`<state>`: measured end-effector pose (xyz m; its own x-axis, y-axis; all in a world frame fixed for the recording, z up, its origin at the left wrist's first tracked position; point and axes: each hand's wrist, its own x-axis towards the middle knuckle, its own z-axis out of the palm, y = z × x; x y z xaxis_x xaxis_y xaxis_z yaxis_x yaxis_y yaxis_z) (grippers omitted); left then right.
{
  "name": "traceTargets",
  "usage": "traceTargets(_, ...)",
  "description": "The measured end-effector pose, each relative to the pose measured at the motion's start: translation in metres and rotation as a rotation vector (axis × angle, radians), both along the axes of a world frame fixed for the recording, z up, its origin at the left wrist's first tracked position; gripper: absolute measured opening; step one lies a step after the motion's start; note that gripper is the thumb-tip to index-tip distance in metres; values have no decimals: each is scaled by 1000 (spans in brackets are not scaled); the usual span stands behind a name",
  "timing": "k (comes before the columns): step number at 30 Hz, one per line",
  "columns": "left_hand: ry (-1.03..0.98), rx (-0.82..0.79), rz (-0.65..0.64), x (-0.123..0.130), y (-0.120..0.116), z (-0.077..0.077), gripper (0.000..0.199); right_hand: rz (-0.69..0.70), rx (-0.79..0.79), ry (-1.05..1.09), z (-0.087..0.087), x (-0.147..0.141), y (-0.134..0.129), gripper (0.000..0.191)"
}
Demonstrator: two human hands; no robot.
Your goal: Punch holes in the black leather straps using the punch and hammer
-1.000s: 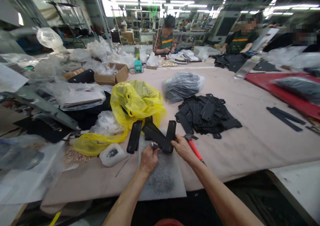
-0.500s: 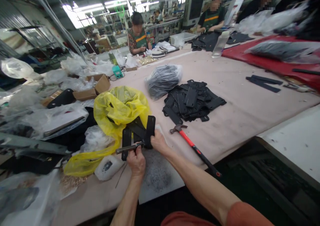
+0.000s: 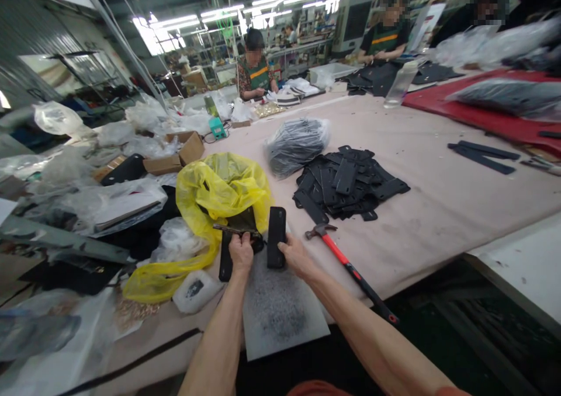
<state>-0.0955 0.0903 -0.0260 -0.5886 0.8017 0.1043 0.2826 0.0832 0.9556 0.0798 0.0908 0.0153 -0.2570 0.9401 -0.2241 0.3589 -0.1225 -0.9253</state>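
My left hand (image 3: pixel 241 250) grips a thin metal tool (image 3: pixel 234 230) that points left, just in front of a yellow plastic bag (image 3: pixel 221 193). My right hand (image 3: pixel 295 254) holds a flat black leather strap piece (image 3: pixel 276 236) upright over a grey-speckled white pad (image 3: pixel 278 308) at the table's near edge. Another black strap (image 3: pixel 225 259) lies left of my left hand. A red-handled hammer (image 3: pixel 348 266) lies on the table just right of my right hand.
A pile of black strap pieces (image 3: pixel 348 183) and a clear bag of more (image 3: pixel 295 145) lie beyond the hammer. Plastic bags, cardboard boxes (image 3: pixel 177 153) and clutter fill the left. A red mat (image 3: pixel 477 118) lies at the far right. Other people work across the table.
My right hand has pulled one black strap apart from the crossed ones and stood it upright. My left hand has moved forward with the metal tool toward the yellow bag.
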Motion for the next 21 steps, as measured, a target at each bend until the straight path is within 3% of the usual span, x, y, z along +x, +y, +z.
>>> traceTargets(3, 19, -5, -4, -2, -3, -8, 24, -43, -3, -64, 1, 33, -19, 31)
traceTargets(7, 222, -36, -1, -1, -6, 0, 22, 35, 54, -236, 1, 58, -53, 54)
traceTargets(13, 324, 3, -126, 21, -25, 25, 22, 146, 45, -487, -4, 54, -80, 54)
traceTargets(21, 220, -4, -376, 58, -45, 12, 19, 269, 61, -650, 9, 50, -78, 60)
